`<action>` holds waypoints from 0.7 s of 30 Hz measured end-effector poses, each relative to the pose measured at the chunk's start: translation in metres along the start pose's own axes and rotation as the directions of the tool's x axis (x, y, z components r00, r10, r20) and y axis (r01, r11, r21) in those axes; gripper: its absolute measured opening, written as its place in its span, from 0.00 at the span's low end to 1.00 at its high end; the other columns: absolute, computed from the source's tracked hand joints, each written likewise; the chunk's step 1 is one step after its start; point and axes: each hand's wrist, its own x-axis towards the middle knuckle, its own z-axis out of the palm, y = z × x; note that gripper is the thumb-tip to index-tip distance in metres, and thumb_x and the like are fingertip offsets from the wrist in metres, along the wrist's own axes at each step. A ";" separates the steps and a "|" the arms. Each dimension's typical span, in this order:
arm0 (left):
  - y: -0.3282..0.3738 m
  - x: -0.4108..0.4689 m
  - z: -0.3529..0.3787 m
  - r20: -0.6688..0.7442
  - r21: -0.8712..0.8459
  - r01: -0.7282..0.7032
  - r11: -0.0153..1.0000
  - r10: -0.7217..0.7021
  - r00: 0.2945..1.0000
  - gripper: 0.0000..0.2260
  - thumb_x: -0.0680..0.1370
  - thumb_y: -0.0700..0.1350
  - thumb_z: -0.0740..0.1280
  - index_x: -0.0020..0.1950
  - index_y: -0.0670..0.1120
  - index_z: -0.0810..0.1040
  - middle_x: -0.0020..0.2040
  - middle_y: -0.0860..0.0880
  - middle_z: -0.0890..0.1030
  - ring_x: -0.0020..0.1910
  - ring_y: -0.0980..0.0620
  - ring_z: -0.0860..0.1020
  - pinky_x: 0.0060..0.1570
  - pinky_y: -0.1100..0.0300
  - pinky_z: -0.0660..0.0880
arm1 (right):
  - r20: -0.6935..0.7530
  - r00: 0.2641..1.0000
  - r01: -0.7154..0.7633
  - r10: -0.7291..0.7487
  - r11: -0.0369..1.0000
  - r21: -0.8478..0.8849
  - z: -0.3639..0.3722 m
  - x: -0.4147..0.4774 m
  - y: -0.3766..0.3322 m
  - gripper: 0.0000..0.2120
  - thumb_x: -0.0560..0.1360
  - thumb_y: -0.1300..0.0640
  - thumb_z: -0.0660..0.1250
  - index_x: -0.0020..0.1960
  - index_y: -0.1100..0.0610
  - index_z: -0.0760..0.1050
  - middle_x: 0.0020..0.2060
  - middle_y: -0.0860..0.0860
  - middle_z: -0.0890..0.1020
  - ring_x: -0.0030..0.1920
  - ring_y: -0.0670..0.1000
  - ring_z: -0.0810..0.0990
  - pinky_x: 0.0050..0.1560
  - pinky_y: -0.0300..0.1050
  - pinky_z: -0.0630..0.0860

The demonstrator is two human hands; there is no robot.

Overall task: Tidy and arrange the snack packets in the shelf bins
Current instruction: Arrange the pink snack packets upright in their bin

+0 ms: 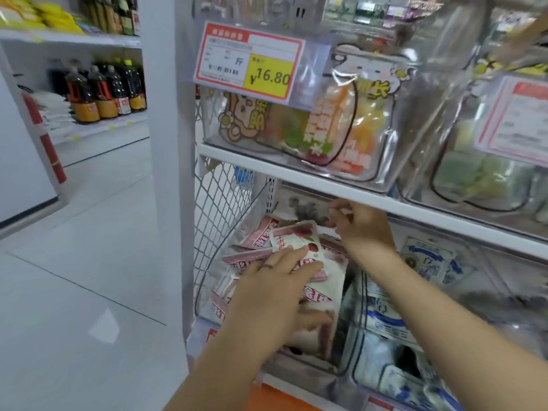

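Red and white packets (258, 234) are piled in a clear bin (207, 277) under a white shelf (296, 173). The left hand (272, 292) is laid flat on the pile, with its fingers straight and spread. A ring (269, 265) is worn on one finger. The top packet (296, 235) is touched by the fingertips, and it is tilted up at the back. The right hand (363, 225) is reached to the back of the same bin, just under the shelf. Its fingers are curled, but it is blurred, so it cannot be told if something is held. Blue and white packets (382, 318) are kept in the next bin to the right. Bags with cartoon pictures (326, 129) are seen in the bin above the shelf, partly behind a price tag (249, 60). Dark bottles (103, 90) are lined up far off to the left.
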 end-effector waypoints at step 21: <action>0.004 -0.020 -0.004 0.020 0.153 0.080 0.985 -0.084 0.996 0.23 0.75 0.51 0.67 0.68 0.65 0.65 0.78 0.55 0.49 0.75 0.50 0.53 0.72 0.47 0.52 | 0.372 0.894 0.357 -0.248 0.897 -0.261 -0.065 -0.137 0.024 0.26 0.78 0.46 0.62 0.72 0.36 0.56 0.73 0.37 0.51 0.69 0.39 0.63 0.64 0.32 0.61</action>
